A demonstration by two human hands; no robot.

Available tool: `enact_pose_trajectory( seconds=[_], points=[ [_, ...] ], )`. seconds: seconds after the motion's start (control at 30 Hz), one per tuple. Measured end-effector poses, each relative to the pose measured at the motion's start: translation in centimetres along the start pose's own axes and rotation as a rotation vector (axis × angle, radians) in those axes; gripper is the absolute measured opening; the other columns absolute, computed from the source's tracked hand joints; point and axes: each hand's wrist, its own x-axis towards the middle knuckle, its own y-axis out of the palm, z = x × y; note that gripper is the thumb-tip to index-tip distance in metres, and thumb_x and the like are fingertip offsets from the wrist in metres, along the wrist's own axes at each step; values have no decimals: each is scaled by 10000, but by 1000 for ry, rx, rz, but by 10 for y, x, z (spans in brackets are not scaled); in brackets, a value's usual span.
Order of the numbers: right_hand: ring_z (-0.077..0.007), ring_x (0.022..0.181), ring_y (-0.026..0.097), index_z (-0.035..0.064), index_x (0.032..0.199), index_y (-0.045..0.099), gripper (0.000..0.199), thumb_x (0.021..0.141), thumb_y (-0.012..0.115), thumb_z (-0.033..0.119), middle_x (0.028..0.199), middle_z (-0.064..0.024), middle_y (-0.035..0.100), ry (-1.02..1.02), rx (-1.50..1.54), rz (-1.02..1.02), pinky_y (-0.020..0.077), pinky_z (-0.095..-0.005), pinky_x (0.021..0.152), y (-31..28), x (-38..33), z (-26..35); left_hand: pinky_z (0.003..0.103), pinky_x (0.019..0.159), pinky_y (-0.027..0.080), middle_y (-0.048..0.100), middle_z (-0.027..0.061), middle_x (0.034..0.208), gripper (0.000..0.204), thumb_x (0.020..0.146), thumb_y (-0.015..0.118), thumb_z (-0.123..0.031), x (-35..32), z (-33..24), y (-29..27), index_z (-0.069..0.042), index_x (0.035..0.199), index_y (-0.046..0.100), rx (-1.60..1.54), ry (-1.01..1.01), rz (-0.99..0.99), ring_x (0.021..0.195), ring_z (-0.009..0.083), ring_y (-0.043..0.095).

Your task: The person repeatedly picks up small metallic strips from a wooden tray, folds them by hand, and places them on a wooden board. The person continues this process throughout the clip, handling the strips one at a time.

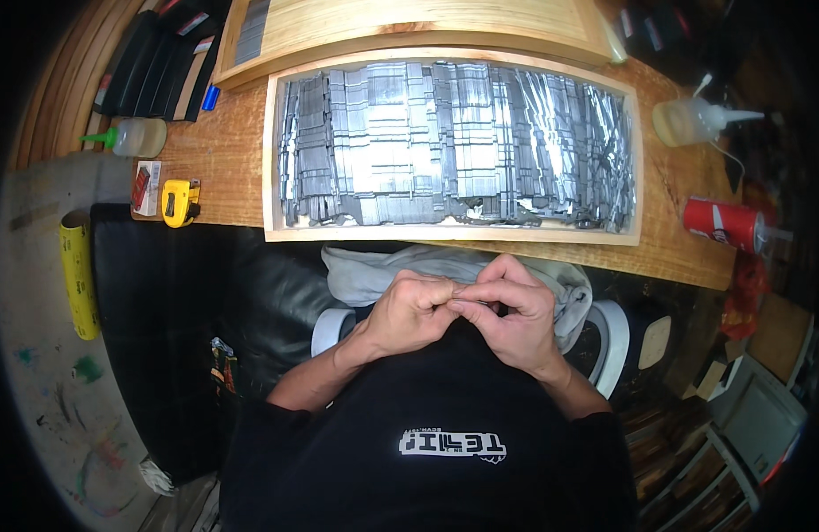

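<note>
**A:** What is closest to the camera?

**B:** The person's chest in a black shirt, with both forearms coming up from the lower edge. The left hand and right hand meet just above the chest, fingers curled in and fingertips pressed together. They pinch something very small between them; it is too tiny and too hidden to tell what it is.

**A:** What lies just past the hands?

**B:** A crumpled pale grey cloth sits right behind the hands, at the near edge of the table. A roll of white tape shows beside the left wrist, and another white roll beside the right wrist.

**A:** And farther out?

**B:** On the wooden table rests a shallow wooden tray packed with rows of shiny grey metal strips. Left of the tray are a yellow tape measure and a clear squeeze bottle with a green tip. Right of the tray stand a glue bottle with a white nozzle and a red drink can lying on its side. A second wooden frame leans at the far edge.
</note>
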Motion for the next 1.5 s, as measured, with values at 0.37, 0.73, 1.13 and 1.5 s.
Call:
enact_pose_trajectory(
  seconds=[0.37, 0.73, 1.13, 1.5],
  points=[
    [-115, 732, 597, 31, 1044, 823, 223, 827, 873, 18, 868, -31, 629, -60, -25, 20, 463, -249, 610, -6, -1, 0, 364, 596, 528, 712, 203, 782, 142, 874, 741, 17, 1, -2, -7, 29, 1014, 761, 3, -4, 22, 673, 342, 719],
    [-105, 724, 589, 49, 1041, 828, 233, 817, 890, 35, 846, -16, 622, -63, -19, -1, 462, -247, 601, -2, -1, -4, 367, 612, 550, 715, 201, 776, 177, 867, 736, 32, -1, -3, -5, 28, 1042, 762, 35, -9, 9, 687, 350, 728],
    [-109, 736, 626, 36, 990, 827, 191, 810, 891, 24, 845, -28, 661, -38, 25, 2, 477, -244, 610, -4, 0, -4, 366, 627, 558, 721, 206, 787, 172, 864, 755, 33, -2, -7, -4, 37, 1036, 761, 16, -27, 5, 706, 347, 737],
    [-119, 714, 612, 24, 970, 815, 165, 822, 886, 39, 824, -37, 643, -72, -4, 7, 472, -257, 602, -4, 1, -4, 357, 558, 512, 689, 210, 736, 138, 882, 743, 28, -4, -12, -2, 32, 1019, 757, 52, -57, -18, 628, 324, 710]
  ],
)
